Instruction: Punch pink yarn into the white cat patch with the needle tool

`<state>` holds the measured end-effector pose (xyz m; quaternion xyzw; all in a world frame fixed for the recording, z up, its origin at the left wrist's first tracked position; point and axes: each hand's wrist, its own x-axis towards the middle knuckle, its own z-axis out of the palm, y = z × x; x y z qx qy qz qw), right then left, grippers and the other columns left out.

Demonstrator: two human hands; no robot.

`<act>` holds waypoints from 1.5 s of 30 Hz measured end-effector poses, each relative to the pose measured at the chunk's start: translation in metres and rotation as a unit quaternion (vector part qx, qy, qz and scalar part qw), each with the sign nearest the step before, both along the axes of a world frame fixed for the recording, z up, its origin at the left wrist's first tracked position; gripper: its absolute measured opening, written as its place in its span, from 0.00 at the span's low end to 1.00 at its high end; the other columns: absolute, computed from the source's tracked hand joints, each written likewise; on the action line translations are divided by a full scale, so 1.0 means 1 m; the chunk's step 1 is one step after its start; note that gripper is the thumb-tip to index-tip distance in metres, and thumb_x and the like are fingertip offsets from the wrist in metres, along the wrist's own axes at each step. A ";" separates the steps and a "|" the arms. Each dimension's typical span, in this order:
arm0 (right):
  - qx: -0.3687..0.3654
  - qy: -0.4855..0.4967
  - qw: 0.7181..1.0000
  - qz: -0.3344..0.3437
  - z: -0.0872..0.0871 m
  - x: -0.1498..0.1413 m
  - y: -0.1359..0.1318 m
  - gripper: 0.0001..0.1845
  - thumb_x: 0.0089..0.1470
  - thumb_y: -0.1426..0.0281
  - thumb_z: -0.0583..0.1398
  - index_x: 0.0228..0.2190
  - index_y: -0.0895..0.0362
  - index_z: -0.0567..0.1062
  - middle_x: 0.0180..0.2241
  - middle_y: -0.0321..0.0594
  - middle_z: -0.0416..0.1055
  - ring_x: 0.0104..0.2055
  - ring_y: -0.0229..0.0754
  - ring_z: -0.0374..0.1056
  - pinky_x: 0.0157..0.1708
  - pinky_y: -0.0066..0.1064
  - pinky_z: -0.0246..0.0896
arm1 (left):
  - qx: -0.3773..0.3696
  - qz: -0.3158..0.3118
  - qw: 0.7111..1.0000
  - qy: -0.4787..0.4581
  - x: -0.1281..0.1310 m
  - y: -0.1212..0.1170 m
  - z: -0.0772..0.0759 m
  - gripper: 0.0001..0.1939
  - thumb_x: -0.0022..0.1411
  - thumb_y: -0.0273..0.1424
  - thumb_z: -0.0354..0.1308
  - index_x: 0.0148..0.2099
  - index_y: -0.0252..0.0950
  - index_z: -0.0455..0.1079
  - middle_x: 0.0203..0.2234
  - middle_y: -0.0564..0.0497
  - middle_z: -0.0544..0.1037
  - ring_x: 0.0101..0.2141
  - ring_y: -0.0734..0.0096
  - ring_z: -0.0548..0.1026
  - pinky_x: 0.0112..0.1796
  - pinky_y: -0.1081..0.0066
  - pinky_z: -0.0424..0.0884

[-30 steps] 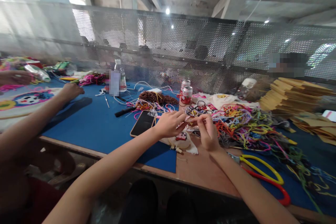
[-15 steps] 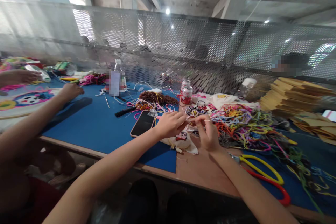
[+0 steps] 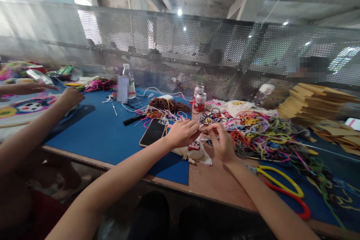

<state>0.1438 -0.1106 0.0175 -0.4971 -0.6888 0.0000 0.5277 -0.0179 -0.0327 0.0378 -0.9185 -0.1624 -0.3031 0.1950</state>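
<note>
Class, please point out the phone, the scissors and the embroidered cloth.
Phone (image 3: 152, 132): head view, on its dark screen.
Scissors (image 3: 299, 194): head view, on the yellow handle's end.
Embroidered cloth (image 3: 194, 146): head view, on its stitched figure.

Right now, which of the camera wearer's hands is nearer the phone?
Left. The left hand is just to the right of the phone; the right hand is farther right, beyond the left.

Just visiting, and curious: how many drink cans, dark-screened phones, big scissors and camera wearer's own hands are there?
Red-and-silver drink cans: 2
Dark-screened phone: 1
Scissors, one handle yellow, one red: 1
Wearer's left hand and right hand: 2
Total: 6
</note>
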 end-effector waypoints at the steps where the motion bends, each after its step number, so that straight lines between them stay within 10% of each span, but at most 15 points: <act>1: -0.006 -0.004 1.000 -0.001 0.000 0.000 0.000 0.07 0.59 0.64 0.50 0.34 0.52 0.66 0.31 0.40 0.70 0.32 0.41 0.69 0.33 0.34 0.64 | -0.002 -0.001 1.000 0.002 0.000 0.000 0.000 0.14 0.66 0.35 0.41 0.38 0.34 0.65 0.26 0.50 0.72 0.30 0.72 0.72 0.28 0.75 0.64; 45: -0.029 -0.037 0.999 -0.011 0.002 -0.002 0.001 0.09 0.59 0.64 0.50 0.34 0.54 0.66 0.32 0.41 0.70 0.34 0.42 0.68 0.34 0.32 0.62 | -0.040 0.010 0.999 0.017 0.002 0.000 0.000 0.13 0.65 0.34 0.42 0.37 0.35 0.65 0.27 0.51 0.73 0.30 0.71 0.73 0.26 0.74 0.65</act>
